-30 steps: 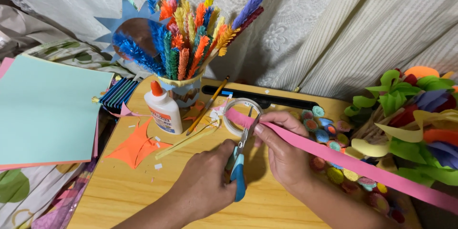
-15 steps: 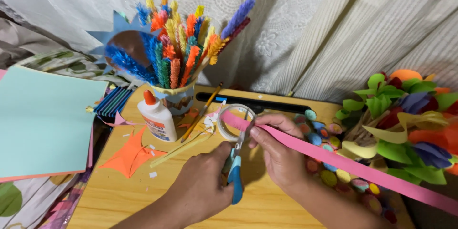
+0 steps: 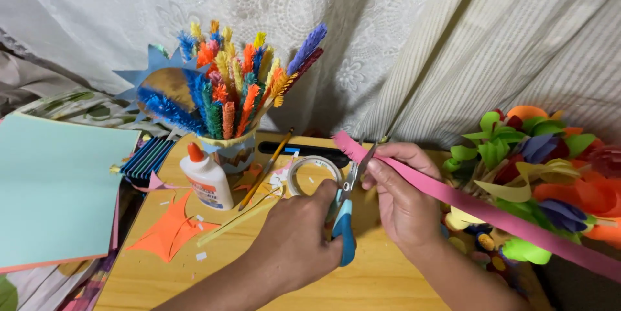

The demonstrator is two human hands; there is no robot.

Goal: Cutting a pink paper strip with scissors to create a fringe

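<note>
My left hand [image 3: 294, 240] grips blue-handled scissors [image 3: 346, 211] over the wooden table [image 3: 381, 278]. Their blades point up and away and meet the edge of a long pink paper strip [image 3: 479, 211]. My right hand [image 3: 404, 194] pinches that strip near its fringed far end, just right of the blades. The strip runs down to the right, out of the picture.
A cup of bright fringed paper sticks [image 3: 236, 91] stands at the back. In front of it are a white glue bottle [image 3: 206, 178], a tape roll [image 3: 314, 172], a pencil [image 3: 266, 168] and an orange paper scrap [image 3: 169, 228]. Paper flowers [image 3: 537, 168] fill the right; pale green sheets [image 3: 55, 188] lie left.
Both hands, the scissors and the strip have lifted slightly and shifted right. The scissor blades have moved along the strip's fringed end.
</note>
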